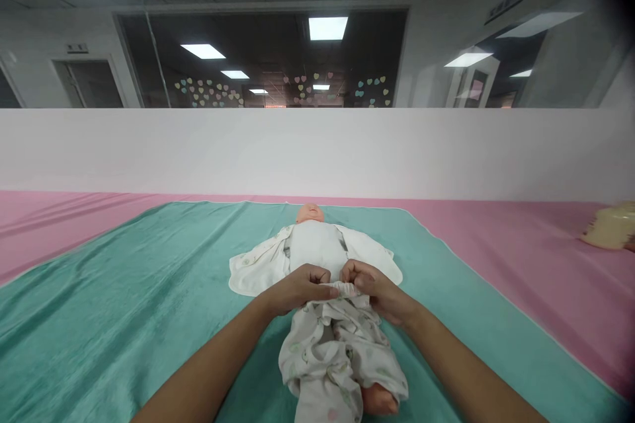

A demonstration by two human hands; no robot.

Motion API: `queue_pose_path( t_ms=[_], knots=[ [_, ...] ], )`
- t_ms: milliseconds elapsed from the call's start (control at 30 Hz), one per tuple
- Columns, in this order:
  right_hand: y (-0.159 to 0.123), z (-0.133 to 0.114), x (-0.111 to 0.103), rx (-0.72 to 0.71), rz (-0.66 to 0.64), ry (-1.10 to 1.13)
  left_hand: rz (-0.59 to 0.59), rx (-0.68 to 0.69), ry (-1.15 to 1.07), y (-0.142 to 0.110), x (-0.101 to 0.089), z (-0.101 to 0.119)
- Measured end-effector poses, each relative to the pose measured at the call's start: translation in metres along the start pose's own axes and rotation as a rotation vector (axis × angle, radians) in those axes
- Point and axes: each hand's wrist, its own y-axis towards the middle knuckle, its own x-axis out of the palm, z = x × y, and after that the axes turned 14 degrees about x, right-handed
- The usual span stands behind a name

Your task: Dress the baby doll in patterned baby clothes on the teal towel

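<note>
A baby doll (310,213) lies on its back on a teal blanket (124,304), head away from me. An open white top (317,248) is spread under and around its torso. Patterned white trousers (337,350) cover its legs, and one bare foot (380,400) shows at the bottom. My left hand (300,287) is closed on the trousers' waistband at the doll's left side. My right hand (372,287) is closed on the same waistband at the other side. Both hands sit at the doll's waist, knuckles up.
The blanket lies on a pink sheet (520,244). A pale yellow object (610,225) rests at the far right edge. A white partition (317,152) runs across behind the bed, with dark windows above it.
</note>
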Motion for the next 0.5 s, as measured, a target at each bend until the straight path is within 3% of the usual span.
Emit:
queue_pose_path(
  t_ms=[100,200,300,400,500],
  knots=[
    [0.0,-0.002,-0.002,0.036,0.012,-0.075,-0.067,0.011,0.011,-0.002,-0.003,0.003],
    [-0.001,-0.006,-0.006,0.078,0.027,-0.311,-0.147,-0.004,0.016,-0.004,-0.009,0.006],
    [-0.005,-0.01,-0.011,0.117,0.05,-0.505,-0.104,-0.04,-0.077,-0.007,-0.018,0.005],
    [-0.009,-0.011,-0.015,0.127,0.05,-0.558,-0.055,-0.078,-0.112,-0.009,-0.03,0.004],
    [-0.004,-0.006,-0.02,0.042,0.199,-0.528,-0.046,-0.118,-0.034,-0.013,-0.044,0.006]
  ],
)
